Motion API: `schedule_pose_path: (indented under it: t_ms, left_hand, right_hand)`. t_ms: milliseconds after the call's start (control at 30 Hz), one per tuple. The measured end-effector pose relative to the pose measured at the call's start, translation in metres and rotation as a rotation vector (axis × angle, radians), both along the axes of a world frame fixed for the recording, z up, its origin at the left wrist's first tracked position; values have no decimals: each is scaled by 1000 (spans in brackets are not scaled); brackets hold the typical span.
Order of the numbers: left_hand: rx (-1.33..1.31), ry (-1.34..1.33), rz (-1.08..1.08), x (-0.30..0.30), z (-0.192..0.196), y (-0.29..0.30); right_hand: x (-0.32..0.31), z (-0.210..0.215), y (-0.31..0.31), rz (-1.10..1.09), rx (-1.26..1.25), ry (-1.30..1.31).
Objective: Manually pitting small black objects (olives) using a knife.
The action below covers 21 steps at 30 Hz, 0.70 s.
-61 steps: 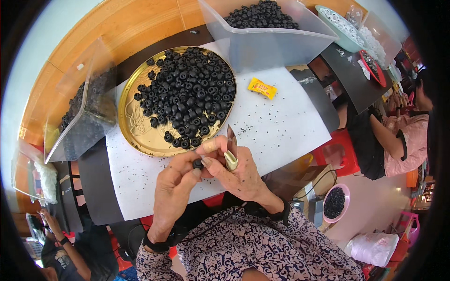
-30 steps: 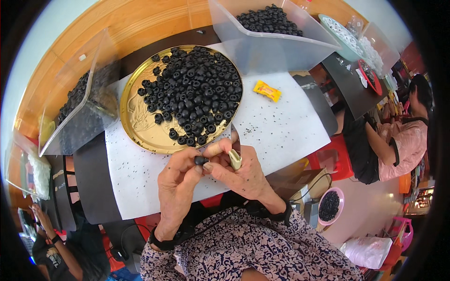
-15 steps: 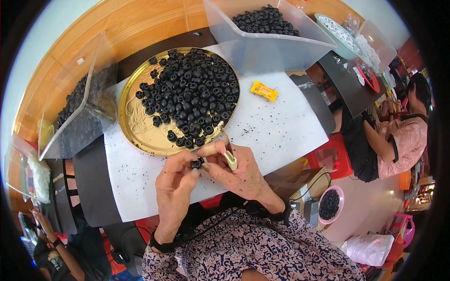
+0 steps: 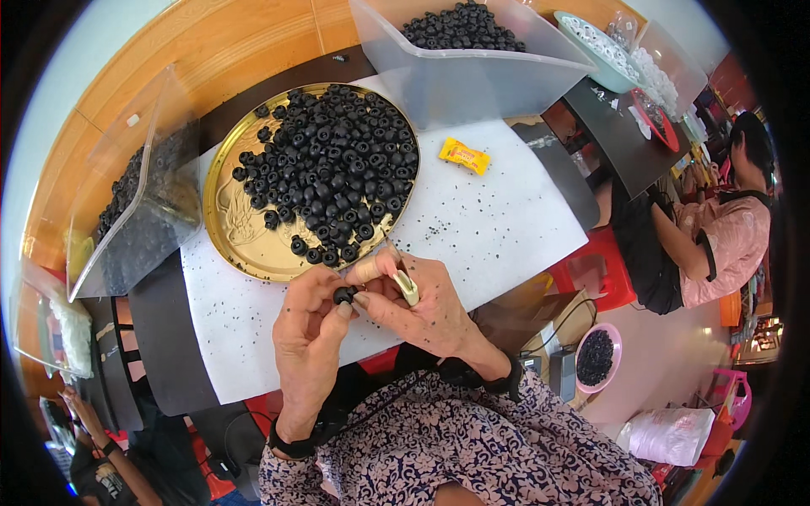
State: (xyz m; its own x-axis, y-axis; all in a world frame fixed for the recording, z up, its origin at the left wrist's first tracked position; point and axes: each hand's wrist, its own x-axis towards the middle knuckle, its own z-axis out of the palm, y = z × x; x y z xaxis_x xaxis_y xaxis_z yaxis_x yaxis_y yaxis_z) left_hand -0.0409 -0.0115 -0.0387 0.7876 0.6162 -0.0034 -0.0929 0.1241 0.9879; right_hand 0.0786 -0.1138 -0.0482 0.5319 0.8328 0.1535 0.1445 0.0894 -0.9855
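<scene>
Between the fingertips of my left hand point(image 4: 307, 337) is a small round black plastic part point(image 4: 344, 294) with a hole in it. My right hand point(image 4: 434, 305) is curled around a pale-handled tool point(image 4: 407, 289), with its thumb tip against the black part. A wrap covers one right finger, and the tool's working end is hard to make out. Just beyond both hands, a round gold tray point(image 4: 236, 243) carries a heap of similar black parts point(image 4: 333, 164). Under the tray lies a white sheet point(image 4: 498, 215) strewn with tiny dark scraps.
A yellow wrapped packet point(image 4: 464, 156) lies right of the tray. Clear bins of black parts stand at the left point(image 4: 173, 156) and far side point(image 4: 498, 84). Another person point(image 4: 726, 236) sits at the right, near a pink basin point(image 4: 614, 371). At lower left shows another person's arm point(image 4: 118, 455).
The whole view has shifted slightly, so the tray, packet and bins sit a little further left and mostly higher. Both hands keep their grips, and the black part appears slightly turned.
</scene>
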Motion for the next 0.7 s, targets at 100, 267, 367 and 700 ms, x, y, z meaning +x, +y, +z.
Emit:
schedule_pose_path:
  t_ms: [100, 267, 367, 700]
  left_hand:
    - [21, 23, -21, -1, 2, 0]
    - [46, 57, -32, -3, -3, 3]
    - [81, 71, -13, -5, -7, 1]
    - [174, 98, 4, -1, 0, -4]
  right_hand:
    - [0, -3, 0, -9, 32, -22]
    - [-1, -5, 0, -24, 50, -49]
    - [-2, -5, -1, -24, 81, -32]
    - [-3, -6, 0, -3, 98, 97]
